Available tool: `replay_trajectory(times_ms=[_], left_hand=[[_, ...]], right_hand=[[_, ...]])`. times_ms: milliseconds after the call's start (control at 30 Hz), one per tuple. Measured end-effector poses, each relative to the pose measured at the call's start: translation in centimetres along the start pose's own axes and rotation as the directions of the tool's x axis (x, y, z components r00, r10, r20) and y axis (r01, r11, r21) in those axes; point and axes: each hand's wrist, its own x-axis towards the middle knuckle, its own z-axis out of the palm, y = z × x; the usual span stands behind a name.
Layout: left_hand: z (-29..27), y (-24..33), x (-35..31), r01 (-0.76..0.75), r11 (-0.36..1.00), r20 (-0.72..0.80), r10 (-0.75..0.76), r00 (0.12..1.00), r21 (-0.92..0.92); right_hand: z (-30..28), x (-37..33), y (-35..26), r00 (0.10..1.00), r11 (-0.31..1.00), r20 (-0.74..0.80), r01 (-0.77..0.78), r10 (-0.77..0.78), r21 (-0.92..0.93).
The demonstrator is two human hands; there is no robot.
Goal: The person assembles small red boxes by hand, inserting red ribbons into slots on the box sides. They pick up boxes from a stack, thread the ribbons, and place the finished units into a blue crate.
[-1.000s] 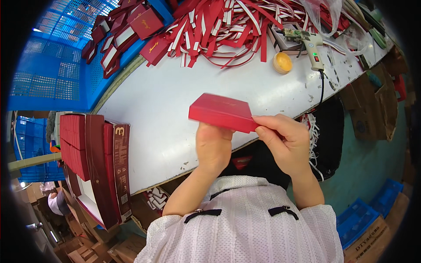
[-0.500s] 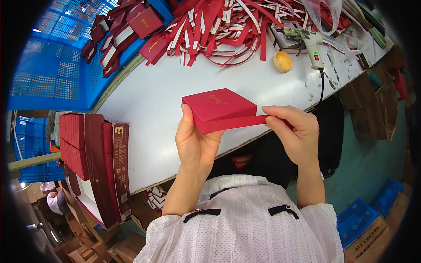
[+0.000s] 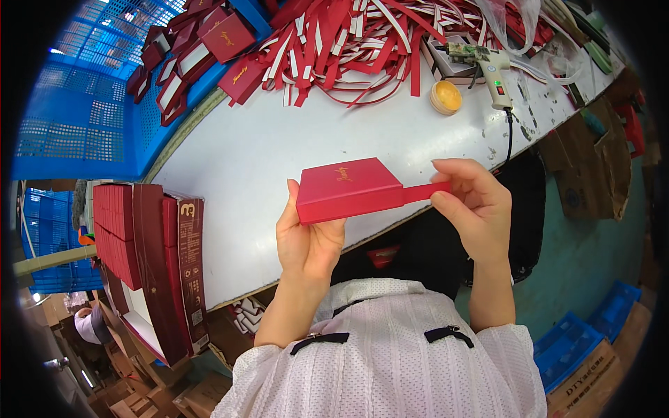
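Note:
A flat red gift box (image 3: 348, 188) with gold lettering on its lid is held over the front of the white table. My left hand (image 3: 306, 240) grips it from the left and underneath, thumb up along its left side. From the box's right end a narrow red paper strip (image 3: 424, 191) sticks out. My right hand (image 3: 477, 205) pinches the free end of this strip between thumb and fingers. Where the strip runs along the box's front side, the two reds are hard to tell apart.
Red and white strips (image 3: 348, 52) lie heaped at the back, near a glue gun (image 3: 496, 76) and a round yellow-filled container (image 3: 445, 97). A blue crate (image 3: 77, 118) with red boxes stands at the left. Below it, a dark red carton (image 3: 150, 268) holds stacked red pieces.
The box has turned and tilted slightly, moving a little right and down. My right hand has shifted slightly right, still pinching the strip, which now continues straighter from the box's end.

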Motion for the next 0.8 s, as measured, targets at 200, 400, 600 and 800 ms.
replay_trajectory(times_ms=[200,400,600,800], left_hand=[[-1.5,-0.1,1.0,0.227,0.967,-0.024,-0.226,0.974,0.115],[-2.9,-0.7,1.2,0.247,0.948,-0.09,-0.234,0.968,0.199],[-3.8,-1.1,0.2,0.214,0.947,0.01,-0.223,0.975,0.24],[-4.4,-0.3,0.2,0.18,0.976,0.061,-0.189,0.98,0.122]], right_hand=[[1.2,-0.2,0.2,0.98,0.974,0.049,0.197,-0.192,-0.109],[2.5,-0.5,0.1,0.892,0.838,0.221,0.447,-0.393,-0.314],[2.0,0.2,0.1,0.945,0.91,-0.034,0.302,-0.324,-0.283],[3.3,-0.9,1.5,0.979,0.94,0.165,-0.166,0.121,0.298]])
